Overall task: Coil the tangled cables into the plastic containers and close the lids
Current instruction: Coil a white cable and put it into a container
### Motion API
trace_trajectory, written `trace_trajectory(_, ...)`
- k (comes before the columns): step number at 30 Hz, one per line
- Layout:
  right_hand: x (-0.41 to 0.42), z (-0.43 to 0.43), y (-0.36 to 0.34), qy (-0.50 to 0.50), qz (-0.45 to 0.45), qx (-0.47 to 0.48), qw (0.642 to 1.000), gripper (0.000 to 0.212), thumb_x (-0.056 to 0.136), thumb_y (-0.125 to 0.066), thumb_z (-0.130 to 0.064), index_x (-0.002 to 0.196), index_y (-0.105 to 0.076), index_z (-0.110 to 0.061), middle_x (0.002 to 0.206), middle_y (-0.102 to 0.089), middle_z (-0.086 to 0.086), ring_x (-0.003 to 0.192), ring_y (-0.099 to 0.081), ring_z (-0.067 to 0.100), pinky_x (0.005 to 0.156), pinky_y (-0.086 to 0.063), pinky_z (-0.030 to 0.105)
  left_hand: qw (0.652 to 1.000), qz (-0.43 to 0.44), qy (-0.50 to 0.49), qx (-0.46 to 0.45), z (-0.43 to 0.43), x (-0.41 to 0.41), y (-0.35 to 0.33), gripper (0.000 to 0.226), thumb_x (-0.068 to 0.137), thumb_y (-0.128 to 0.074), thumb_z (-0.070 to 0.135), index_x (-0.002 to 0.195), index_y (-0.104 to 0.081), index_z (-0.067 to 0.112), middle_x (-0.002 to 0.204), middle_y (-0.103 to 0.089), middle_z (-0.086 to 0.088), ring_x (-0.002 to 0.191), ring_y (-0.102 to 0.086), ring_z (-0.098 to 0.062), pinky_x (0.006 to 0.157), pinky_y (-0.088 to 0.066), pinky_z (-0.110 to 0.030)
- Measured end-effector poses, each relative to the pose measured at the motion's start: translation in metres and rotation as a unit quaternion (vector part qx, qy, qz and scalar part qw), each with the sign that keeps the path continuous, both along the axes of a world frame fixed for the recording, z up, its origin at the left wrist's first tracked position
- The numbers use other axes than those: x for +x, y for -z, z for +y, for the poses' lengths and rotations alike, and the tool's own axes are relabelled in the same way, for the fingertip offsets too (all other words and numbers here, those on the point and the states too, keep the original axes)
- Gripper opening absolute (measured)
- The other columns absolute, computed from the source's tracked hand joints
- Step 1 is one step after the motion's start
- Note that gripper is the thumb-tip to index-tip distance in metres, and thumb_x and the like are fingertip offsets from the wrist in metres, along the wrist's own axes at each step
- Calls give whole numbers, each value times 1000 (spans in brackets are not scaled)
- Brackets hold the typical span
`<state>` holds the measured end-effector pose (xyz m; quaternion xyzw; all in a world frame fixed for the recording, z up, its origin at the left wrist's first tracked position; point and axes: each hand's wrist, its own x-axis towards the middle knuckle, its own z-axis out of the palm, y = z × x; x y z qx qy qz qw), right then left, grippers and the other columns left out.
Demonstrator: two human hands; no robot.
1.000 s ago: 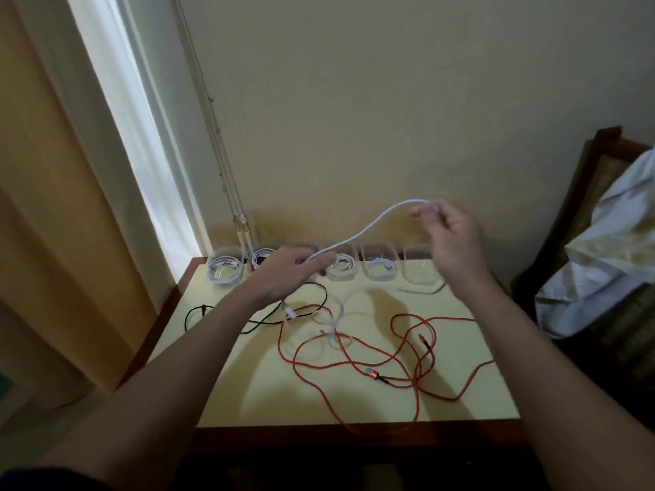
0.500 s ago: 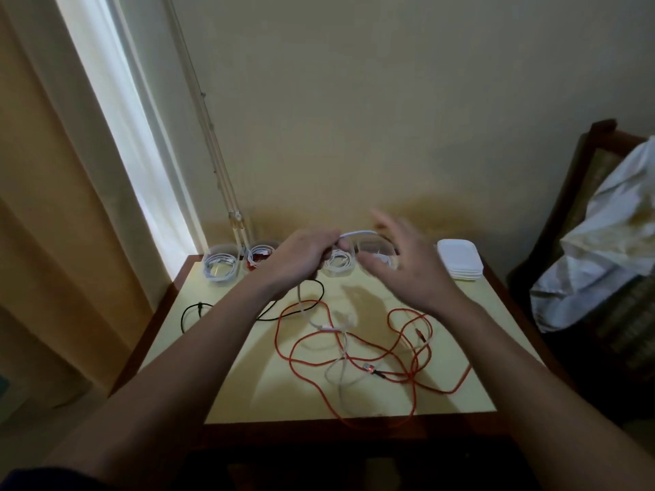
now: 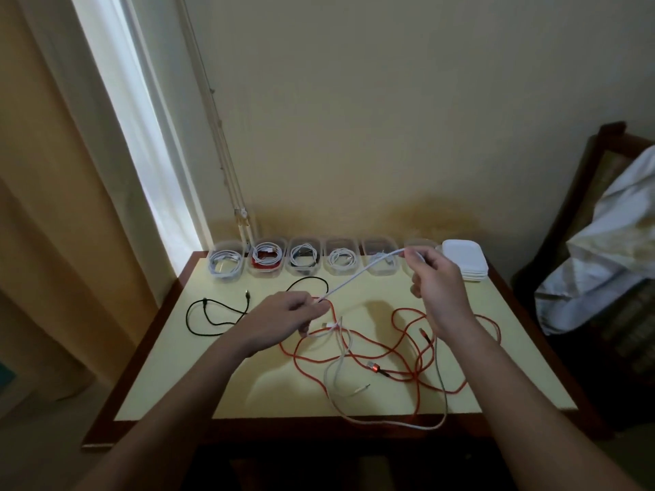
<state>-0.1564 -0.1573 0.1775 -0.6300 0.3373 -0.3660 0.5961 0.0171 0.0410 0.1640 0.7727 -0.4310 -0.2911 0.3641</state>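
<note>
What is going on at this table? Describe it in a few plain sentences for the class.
A person is sorting cables at a table. The left hand and the right hand each pinch a white cable, holding a length of it stretched in the air; the rest trails down into a tangle with a red cable. A black cable lies apart at the left. Five clear containers by the wall already hold coils, all uncovered; the lids sit stacked at the right.

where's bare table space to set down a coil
Barest: the table's front-left corner, between the black cable and the near edge. Also a strip along the right edge, past the red cable, in front of the lid stack. That cable's tangle at centre and the back container row are crowded.
</note>
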Motion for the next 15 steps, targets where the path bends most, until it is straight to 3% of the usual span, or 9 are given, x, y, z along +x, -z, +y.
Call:
trace_trajectory(2,-1,1,10,20,12,-3,1000,19,104,-56,-29,101,-73,-20,61,-45,-9,59,-37,11,61,-33,35,999,-44,-18,14,1,1,6,49,99,-50,57,82,-61,12,79,-73,3,80,-66,-11,91,-49,-39)
trace_trajectory(5,-2,-4,22,37,145,-176,973,16,101,-56,-34,109,-69,-29,95,-63,-10,88,-60,14,81,-50,40,997,-12,-69,-36,-4,4,2,43,103,-45,49,78,-52,15,65,-61,2,64,-57,-16,77,-51,-43)
trace_trajectory(8,2,0,15,33,252,-339,906,53,95,-62,-44,146,-49,-32,138,-49,-2,128,-48,20,110,-39,51,992,3,-76,-105,-17,2,-15,40,102,-45,53,74,-51,24,65,-44,7,61,-42,-12,66,-39,-39)
trace_trajectory(10,10,13,2,-25,245,-426,871,69,95,-60,-49,156,-33,-30,148,-42,-1,135,-39,17,111,-33,45,991,-41,-39,-119,-28,-6,-29,39,101,-47,53,73,-57,27,66,-48,9,61,-44,-10,66,-36,-37)
trace_trajectory(11,15,21,-4,-73,227,-445,863,65,97,-57,-49,155,-35,-29,145,-47,-2,132,-43,15,107,-36,41,989,-69,-24,-126,-34,-10,-36,39,100,-48,52,74,-59,26,69,-54,7,66,-50,-11,68,-39,-40)
trace_trajectory(13,22,33,-11,-150,172,-425,876,39,103,-52,-42,138,-56,-25,115,-64,-5,103,-57,10,86,-47,34,983,-95,-15,-156,-41,-19,-53,37,99,-53,50,78,-64,21,73,-61,5,71,-56,-12,72,-45,-37)
trace_trajectory(15,21,35,-19,-148,116,-358,915,20,105,-51,-32,108,-68,-21,85,-61,-6,75,-53,6,65,-40,28,978,-89,-29,-186,-41,-17,-65,38,97,-59,46,81,-66,12,62,-54,13,60,-47,-6,61,-39,-26)
